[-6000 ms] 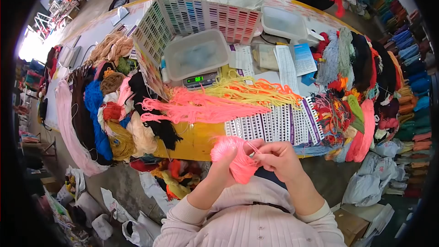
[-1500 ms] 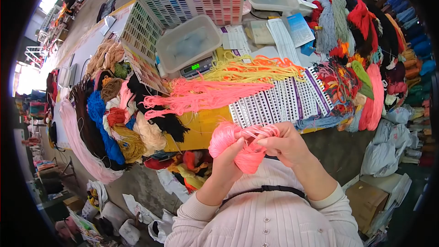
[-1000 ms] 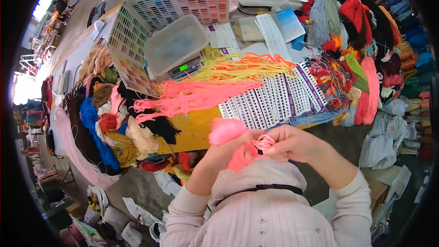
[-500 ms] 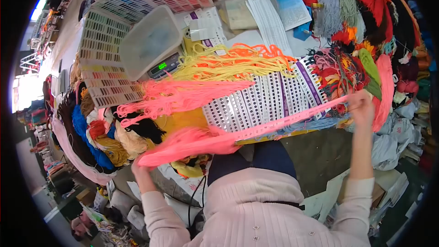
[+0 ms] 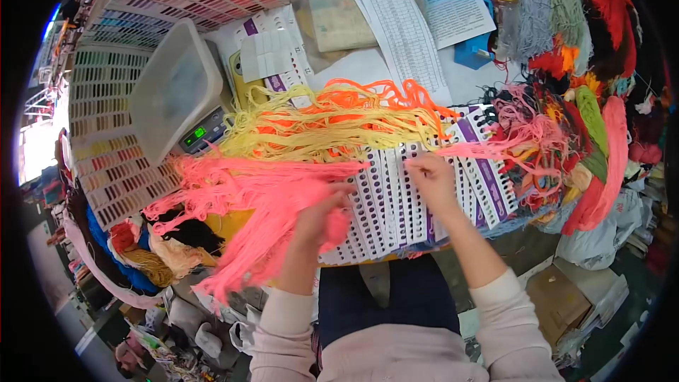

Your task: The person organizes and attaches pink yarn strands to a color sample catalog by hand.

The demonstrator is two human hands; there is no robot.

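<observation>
Pink thread hangs in a loose bundle from my left hand, whose fingers are closed on it. More pink thread lies flat just beyond, its narrow end pointing right. My right hand is pinched above the punched white cards; a pink strand runs rightward close to its fingertips, and what the pinch holds is too small to make out. Yellow thread and orange thread lie across the table beyond both hands.
At the left stand a colour sample board and a white plastic tub on a scale. Printed sheets and a glass jar are at the back. Coloured skeins hang at the right.
Both hands have come together over the cards from far apart. The pink length stretched between them is no longer taut, and the bundle now hangs from my left hand. The view has shifted closer.
</observation>
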